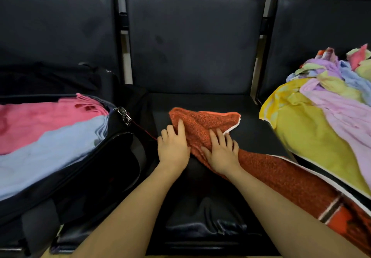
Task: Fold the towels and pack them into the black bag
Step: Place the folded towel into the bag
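Note:
An orange-red towel (202, 123) lies bunched on the middle black seat (253, 135), its long end trailing off to the lower right. My left hand (173, 147) rests on the towel's left edge, fingers nearly straight and the forefinger on the cloth. Just to its right, my right hand (220, 151) lies flat on the bunched middle of the towel with its fingers spread. On the left seat stands the open black bag (120, 151), holding a folded pink towel (46, 117) and a folded light blue towel (48, 155).
A heap of unfolded towels (329, 105) in yellow, lilac, blue and pink fills the right seat. Dark seat backs (192, 42) rise behind. A zip pull with metal rings (123, 114) hangs at the bag's right corner.

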`<state>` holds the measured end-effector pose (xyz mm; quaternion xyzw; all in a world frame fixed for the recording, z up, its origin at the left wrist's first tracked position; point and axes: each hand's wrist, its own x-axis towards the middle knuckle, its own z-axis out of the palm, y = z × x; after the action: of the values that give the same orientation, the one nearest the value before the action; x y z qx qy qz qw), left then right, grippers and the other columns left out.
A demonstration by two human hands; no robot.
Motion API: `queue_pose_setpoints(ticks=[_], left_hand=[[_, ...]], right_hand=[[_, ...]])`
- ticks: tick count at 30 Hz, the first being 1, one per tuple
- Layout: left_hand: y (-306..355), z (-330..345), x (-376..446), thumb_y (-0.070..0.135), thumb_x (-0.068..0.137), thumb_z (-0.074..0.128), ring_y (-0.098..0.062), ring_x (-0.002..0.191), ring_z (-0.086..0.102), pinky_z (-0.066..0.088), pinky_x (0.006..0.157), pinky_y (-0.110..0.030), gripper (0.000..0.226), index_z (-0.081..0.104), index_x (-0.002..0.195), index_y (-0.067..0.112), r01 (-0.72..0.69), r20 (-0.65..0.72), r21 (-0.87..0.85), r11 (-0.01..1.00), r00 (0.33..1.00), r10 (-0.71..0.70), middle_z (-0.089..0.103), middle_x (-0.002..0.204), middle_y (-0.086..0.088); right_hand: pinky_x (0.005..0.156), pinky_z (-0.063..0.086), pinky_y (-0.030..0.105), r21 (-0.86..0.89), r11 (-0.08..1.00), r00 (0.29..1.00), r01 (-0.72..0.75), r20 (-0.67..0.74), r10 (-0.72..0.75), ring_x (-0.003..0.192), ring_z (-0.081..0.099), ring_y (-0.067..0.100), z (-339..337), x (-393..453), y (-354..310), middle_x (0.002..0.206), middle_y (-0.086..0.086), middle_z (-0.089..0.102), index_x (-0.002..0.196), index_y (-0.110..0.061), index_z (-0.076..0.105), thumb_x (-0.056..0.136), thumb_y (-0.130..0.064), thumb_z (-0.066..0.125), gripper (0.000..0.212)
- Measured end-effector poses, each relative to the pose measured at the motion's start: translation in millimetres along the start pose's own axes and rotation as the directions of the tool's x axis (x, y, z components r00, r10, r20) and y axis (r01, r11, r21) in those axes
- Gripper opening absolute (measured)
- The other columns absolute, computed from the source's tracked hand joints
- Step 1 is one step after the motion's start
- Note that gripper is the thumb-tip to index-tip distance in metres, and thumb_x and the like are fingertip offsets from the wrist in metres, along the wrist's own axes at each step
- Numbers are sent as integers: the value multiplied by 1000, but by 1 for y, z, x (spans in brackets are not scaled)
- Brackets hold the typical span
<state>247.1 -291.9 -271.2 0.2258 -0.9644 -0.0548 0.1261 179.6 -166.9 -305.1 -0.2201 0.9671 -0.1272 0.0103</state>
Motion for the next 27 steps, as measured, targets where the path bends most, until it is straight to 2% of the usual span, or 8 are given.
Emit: queue_pose_setpoints(ticks=[3,5,7,9,13,15,20,27], left_hand=[[1,-6,0,42,92,51,-29,117,45,37,95,-37,51,39,127,7,70,-45,-47,996,996,-72,46,126,-12],[4,-5,0,48,95,42,-30,116,45,36,96,-38,52,46,123,4,84,-18,19,996,996,-83,49,126,-14],[7,-1,-1,53,94,39,-31,116,45,35,97,-39,59,49,122,2,92,-4,68,993,996,-92,50,126,-14],[12,3,-2,55,93,40,-30,116,45,35,97,-38,61,48,122,2,107,1,83,991,994,-108,50,125,-15],[20,8,-6,57,91,43,-30,116,43,34,98,-38,64,46,120,0,157,28,103,982,987,-161,48,125,-17],[20,10,-7,58,91,43,-31,117,42,33,98,-39,66,45,120,-1,193,47,111,975,979,-199,46,126,-18],[15,15,-5,24,97,40,-32,122,39,31,102,-39,34,48,124,4,180,112,85,980,976,-189,44,132,-17],[21,-11,1,7,94,31,-31,110,51,34,93,-36,33,39,127,8,79,-25,-81,994,996,-81,60,118,-13]], right_hand=[[112,17,42,334,940,996,-72,-34,88,138,27,27,-12,9,-10,151,1,29,142,-21,36,95,-52,40,56],[102,32,43,439,895,974,-81,-155,164,120,48,28,-23,8,-14,129,6,49,124,-15,50,97,-41,42,38],[95,36,41,182,977,965,-107,-219,146,112,53,28,-30,4,-13,120,8,55,118,-12,48,97,-32,42,30],[97,33,40,-16,989,981,-144,-132,141,116,50,29,-33,1,-8,122,9,55,122,-11,45,95,-37,46,38],[101,25,42,-63,985,980,-164,105,170,118,46,29,-37,2,-8,117,6,60,110,-18,56,92,-45,48,33],[98,24,41,-31,991,987,-128,98,130,113,50,26,-37,2,-10,107,4,64,94,-23,58,93,-41,48,21],[89,26,35,228,972,982,-48,-168,88,88,59,24,-49,-4,-14,67,-5,55,75,-23,51,97,-29,45,23],[71,38,36,287,950,860,126,-509,40,77,58,31,-85,-14,-25,79,6,60,102,-14,54,102,-29,34,25]])
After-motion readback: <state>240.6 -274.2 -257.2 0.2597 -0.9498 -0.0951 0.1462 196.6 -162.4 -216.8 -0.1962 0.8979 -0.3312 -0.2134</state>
